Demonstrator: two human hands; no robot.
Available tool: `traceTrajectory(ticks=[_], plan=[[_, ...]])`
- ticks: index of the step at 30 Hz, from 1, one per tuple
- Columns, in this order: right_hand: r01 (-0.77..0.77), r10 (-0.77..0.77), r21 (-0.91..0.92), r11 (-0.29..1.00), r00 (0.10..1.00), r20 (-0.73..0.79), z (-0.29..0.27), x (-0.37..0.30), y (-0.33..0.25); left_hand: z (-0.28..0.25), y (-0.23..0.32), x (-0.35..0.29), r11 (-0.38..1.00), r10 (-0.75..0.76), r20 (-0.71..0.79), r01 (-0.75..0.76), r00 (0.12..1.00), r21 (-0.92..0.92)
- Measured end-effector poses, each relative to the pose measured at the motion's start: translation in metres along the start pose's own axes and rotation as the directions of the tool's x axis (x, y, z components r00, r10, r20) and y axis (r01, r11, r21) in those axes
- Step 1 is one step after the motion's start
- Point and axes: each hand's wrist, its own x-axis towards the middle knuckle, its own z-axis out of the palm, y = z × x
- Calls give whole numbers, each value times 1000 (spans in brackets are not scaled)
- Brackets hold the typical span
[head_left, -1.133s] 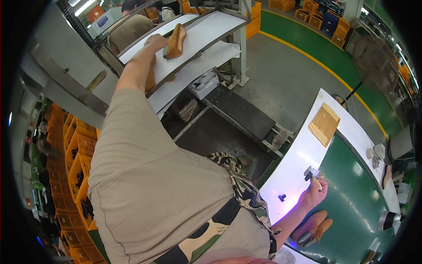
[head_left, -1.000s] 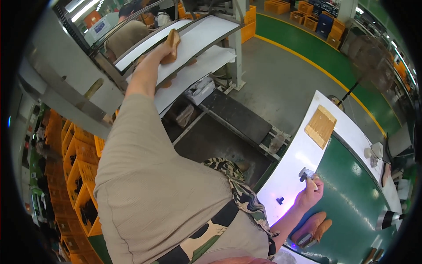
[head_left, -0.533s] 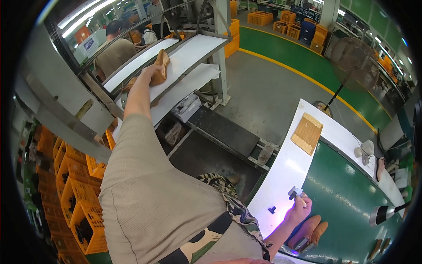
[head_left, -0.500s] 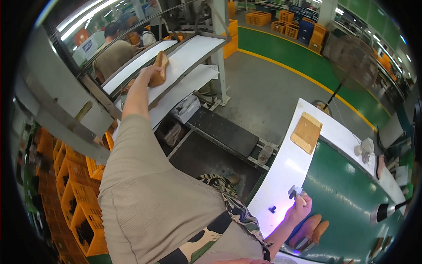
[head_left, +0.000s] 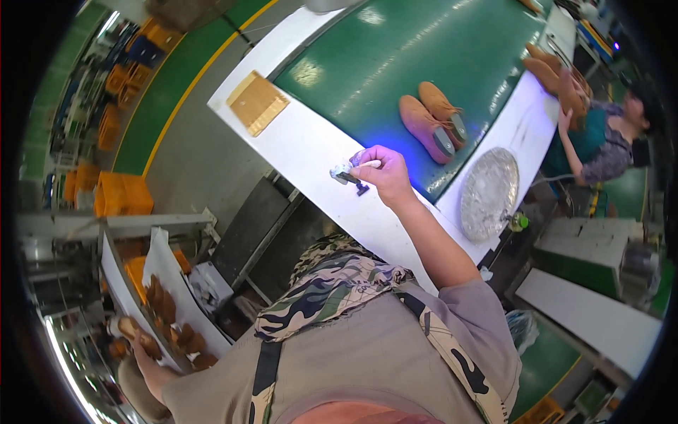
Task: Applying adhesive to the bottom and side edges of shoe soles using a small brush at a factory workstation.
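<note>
At the lower left, my left hand [head_left: 138, 346] is at a tan shoe [head_left: 147, 339] on the white shelf, its fingers closed at the shoe's side and partly hidden. My right hand [head_left: 387, 173] is over the white table edge [head_left: 311, 152], pinching a small tool [head_left: 346, 171] with a pale handle and a grey-white, dark-edged head. Just below the tool lies a small black T-shaped piece [head_left: 362, 189]. Beyond my right hand, a pair of brown lace-up shoes [head_left: 426, 131] rests on the green belt [head_left: 353, 78] under violet light.
A brown rectangular board [head_left: 259, 102] lies at the table's far left corner. Right of my arm stands a round, foil-like silver disc [head_left: 489, 194]. Another person [head_left: 600, 141] handles brown shoes at the right. Several brown shoes [head_left: 161, 300] fill the lower shelf; orange crates [head_left: 123, 194] stand behind.
My view has swung to the right, so the belt and table now sit in the middle. The left hand stays at a shoe on the shelf; the right still holds the tool.
</note>
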Motion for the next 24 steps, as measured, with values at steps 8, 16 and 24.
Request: traceTrajectory(ticks=[8, 16, 24], plan=[[60, -115, -184, 981, 945, -307, -90, -30, 11, -45, -38, 154, 951, 108, 27, -112, 994, 288], [-206, -305, -548, 811, 650, -696, -210, -104, -2, -16, -47, 244, 582, 240, -63, -92, 969, 808], [-583, -577, -678, 447, 391, -717, -293, -178, -44, -39, -14, 247, -134, 511, -82, 173, 856, 976]])
